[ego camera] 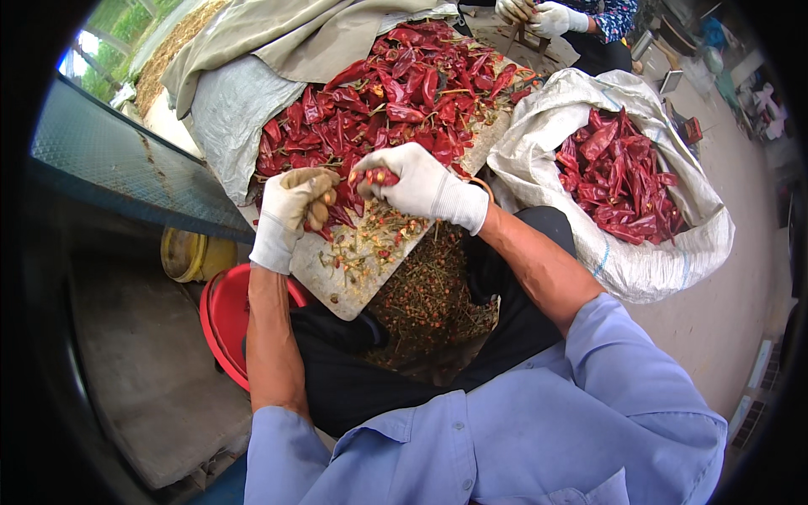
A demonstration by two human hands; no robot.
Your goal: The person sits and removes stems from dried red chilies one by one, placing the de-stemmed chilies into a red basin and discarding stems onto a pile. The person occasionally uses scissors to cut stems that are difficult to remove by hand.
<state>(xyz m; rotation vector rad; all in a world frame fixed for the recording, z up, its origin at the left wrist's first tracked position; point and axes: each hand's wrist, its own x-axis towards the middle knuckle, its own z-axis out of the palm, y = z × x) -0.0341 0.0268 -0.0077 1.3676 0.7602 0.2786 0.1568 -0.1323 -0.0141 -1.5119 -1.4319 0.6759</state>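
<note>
My right hand [413,183], in a white knit glove, is closed around dried red chili pepper [381,177], pale seeds showing at its end. Close by on the left, my left hand [295,205] wears a matching glove with tan-stained fingers. Its fingers are curled; whether anything small sits between them cannot be made out. Both hands are above the near edge of a heap of dried red chili peppers [404,88] on a pale board [341,293]. Stems, seeds and red scraps [372,240] litter the board just below my hands.
At right stands a white woven sack [663,271] of red peppers [622,177]. A red basin [218,322] and yellow bucket [202,255] sit left, below a blue metal panel [126,151]. Stem debris [429,303] covers the floor between my legs. Another person's gloved hands [546,17] are opposite.
</note>
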